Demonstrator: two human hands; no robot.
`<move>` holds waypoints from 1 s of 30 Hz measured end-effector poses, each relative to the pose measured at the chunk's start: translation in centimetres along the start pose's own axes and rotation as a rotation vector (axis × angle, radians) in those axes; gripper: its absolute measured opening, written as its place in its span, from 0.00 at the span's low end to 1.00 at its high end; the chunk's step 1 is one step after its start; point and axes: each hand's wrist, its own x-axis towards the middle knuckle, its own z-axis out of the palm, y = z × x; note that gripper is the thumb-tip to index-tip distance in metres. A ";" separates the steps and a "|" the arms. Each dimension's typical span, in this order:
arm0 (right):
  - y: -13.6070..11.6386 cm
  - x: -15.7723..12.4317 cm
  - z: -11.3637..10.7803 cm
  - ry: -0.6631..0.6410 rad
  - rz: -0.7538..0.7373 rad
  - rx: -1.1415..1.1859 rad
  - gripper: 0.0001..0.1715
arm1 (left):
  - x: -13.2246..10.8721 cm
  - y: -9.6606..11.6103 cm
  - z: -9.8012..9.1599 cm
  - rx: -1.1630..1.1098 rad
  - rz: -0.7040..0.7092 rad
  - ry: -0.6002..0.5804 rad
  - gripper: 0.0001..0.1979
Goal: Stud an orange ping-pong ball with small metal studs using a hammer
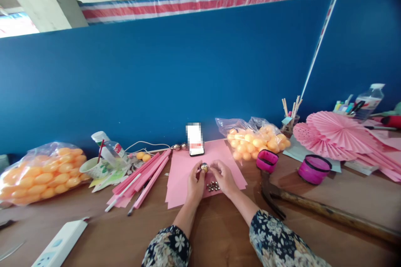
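Above the pink paper sheets, my left hand grips a shiny silver metal ball between thumb and fingers. Close on the ball's right is my right hand, its thumb and fingertips drawn together. Whether those fingertips touch the ball or pinch something small is too fine to tell. Several small shiny metal beads lie in a cluster on the paper between my hands. A phone stands behind them at the paper's far edge, its screen blurred out.
Bags of orange balls stand left and right. Folded pink paper strips lie left, a white power strip nearer. At right are a wooden-handled hammer, magenta bands and pink paper fans. A blue partition rises behind.
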 end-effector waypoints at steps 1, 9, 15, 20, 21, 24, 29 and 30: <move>0.1 0.0 0.0 -0.003 0.003 0.004 0.07 | 0.0 -0.1 0.0 0.002 0.000 -0.001 0.19; 0.5 0.1 0.1 -0.012 0.010 -0.008 0.08 | 0.1 -0.2 0.0 0.011 0.014 -0.008 0.19; 0.8 0.1 0.1 -0.019 0.014 -0.012 0.07 | 0.1 -0.4 -0.1 0.011 0.008 -0.019 0.18; 0.8 0.1 0.2 -0.026 0.022 -0.003 0.08 | 0.0 -0.4 0.0 0.000 0.000 -0.027 0.18; 0.8 0.1 0.2 -0.032 0.023 0.001 0.07 | 0.0 -0.4 0.0 -0.005 -0.001 -0.027 0.18; 0.5 0.0 0.2 -0.047 0.025 0.008 0.07 | 0.0 -0.3 0.0 -0.017 -0.005 -0.021 0.18; 0.4 0.0 0.1 -0.041 0.026 -0.001 0.07 | 0.0 -0.4 0.0 -0.014 -0.013 -0.018 0.18; 0.4 0.0 0.1 -0.039 0.026 -0.005 0.07 | 0.0 -0.4 0.0 -0.014 -0.013 -0.020 0.18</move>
